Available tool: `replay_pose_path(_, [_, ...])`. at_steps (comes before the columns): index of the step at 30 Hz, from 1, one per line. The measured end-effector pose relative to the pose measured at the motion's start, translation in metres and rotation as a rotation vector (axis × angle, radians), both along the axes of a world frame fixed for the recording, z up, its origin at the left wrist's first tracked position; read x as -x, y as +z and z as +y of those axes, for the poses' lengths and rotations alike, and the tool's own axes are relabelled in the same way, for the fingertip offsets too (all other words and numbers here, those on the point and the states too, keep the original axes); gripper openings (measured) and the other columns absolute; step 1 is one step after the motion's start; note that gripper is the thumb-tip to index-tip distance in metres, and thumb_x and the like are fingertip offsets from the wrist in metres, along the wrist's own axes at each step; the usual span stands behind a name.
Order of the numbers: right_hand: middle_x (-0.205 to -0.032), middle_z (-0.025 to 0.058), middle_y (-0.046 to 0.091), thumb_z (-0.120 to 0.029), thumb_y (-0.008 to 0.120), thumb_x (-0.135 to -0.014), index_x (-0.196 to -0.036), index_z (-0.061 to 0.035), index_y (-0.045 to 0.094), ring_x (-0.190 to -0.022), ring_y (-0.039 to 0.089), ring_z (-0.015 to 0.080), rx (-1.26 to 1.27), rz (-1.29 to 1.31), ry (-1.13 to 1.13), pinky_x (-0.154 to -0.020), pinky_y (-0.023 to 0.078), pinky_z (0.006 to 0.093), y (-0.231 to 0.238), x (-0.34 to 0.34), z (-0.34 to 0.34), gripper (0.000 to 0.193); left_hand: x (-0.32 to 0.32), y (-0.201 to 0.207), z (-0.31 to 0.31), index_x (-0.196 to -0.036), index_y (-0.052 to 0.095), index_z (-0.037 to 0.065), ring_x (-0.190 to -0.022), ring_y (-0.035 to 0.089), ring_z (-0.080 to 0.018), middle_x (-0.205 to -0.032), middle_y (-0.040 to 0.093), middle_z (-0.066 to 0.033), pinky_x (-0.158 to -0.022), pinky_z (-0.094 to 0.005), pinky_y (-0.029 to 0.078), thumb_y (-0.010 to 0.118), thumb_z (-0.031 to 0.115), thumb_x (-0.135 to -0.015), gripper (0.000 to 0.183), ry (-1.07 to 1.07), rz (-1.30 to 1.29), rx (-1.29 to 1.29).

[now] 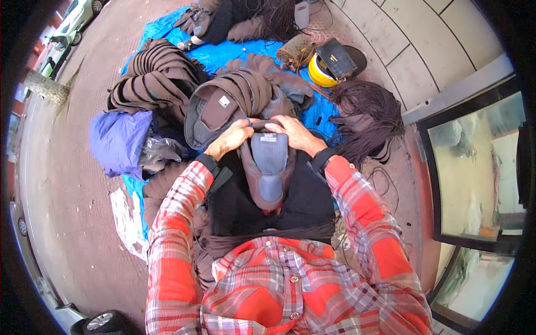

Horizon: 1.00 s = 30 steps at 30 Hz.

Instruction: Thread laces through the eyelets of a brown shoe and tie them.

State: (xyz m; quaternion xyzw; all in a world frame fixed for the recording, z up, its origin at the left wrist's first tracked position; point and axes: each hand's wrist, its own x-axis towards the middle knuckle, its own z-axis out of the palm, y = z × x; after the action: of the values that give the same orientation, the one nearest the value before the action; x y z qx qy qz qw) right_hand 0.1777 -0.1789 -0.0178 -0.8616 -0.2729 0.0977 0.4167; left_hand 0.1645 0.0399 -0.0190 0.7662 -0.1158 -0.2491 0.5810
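A blue tarp (237, 57) spreads across the upper middle of the frame. At upper centre-right, a black box (336, 57) rests by a yellow round container (319, 73), with a log-like block (295, 51) to their left. A purple bag (119, 140) lies left of centre, near crumpled clear plastic (162, 152). A tree trunk (46, 86) and parked car (76, 17) show upper left; a pale panelled wall (416, 28) fills the upper right, above a dark-framed window (463, 167).

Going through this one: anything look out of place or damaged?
Mostly the dark cords at the right: they lie in a loose tangle, strands trailing past the blue sheet onto the paving, unlike the neatly nested brown pieces. The shoe upper held by the left hand and right hand shows no clear damage.
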Motion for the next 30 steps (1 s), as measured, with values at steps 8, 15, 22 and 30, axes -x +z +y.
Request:
replay_pose_path(8, [-0.099, 0.0174, 0.060, -0.032, 0.055, -0.088, -0.098, -0.0029, 0.060, -0.094, 0.055, 0.0362, 0.138, -0.260, 0.116, -0.080, 0.044, 0.0414, 0.036, 0.010, 0.002, 0.031, 0.032, 0.027, 0.007, -0.126, 0.046, 0.003, -0.080, 0.060, -0.0410, -0.084, 0.059, -0.0291, -0.069, -0.0475, 0.047, 0.049, 0.023, -0.085, 0.046, 0.036, -0.403, -0.734])
replay_pose_path(15, [-0.098, 0.0080, 0.054, -0.006, 0.063, -0.077, -0.096, -0.0037, 0.055, -0.085, 0.052, 0.0257, 0.078, -0.309, 0.411, -0.078, 0.044, 0.0343, 0.074, 0.027, -0.033, 0.021, 0.104, 0.019, -0.047, -0.135, 0.039, 0.008, -0.133, 0.019, -0.0439, -0.143, 0.023, -0.0241, -0.106, -0.0513, 0.023, 0.074, 0.040, -0.068, 0.082, 0.460, -0.643, -0.506])
replay_pose_path(22, [-0.093, 0.0087, 0.048, -0.003, 0.061, -0.079, -0.092, -0.0008, 0.051, -0.073, 0.053, 0.0180, -0.071, 0.047, 0.497, -0.061, 0.046, 0.0303, 0.064, 0.026, -0.046, 0.017, 0.098, 0.016, -0.079, -0.136, 0.035, 0.010, -0.134, 0.017, -0.0429, -0.143, 0.024, -0.0199, -0.107, -0.0533, 0.019, 0.075, 0.030, -0.066, 0.083, 0.546, -0.603, -0.707])
replay_pose_path(30, [-0.082, 0.0075, 0.049, 0.000, 0.063, -0.075, -0.082, 0.0003, 0.053, -0.068, 0.056, 0.0170, -0.041, 0.206, 0.310, -0.060, 0.050, 0.0297, 0.048, 0.012, -0.013, 0.012, 0.097, 0.000, -0.105, -0.140, 0.022, 0.000, -0.136, 0.012, -0.0442, -0.147, 0.014, -0.0243, -0.109, -0.0547, 0.012, 0.063, 0.011, -0.070, 0.082, 0.552, -0.724, -0.891])
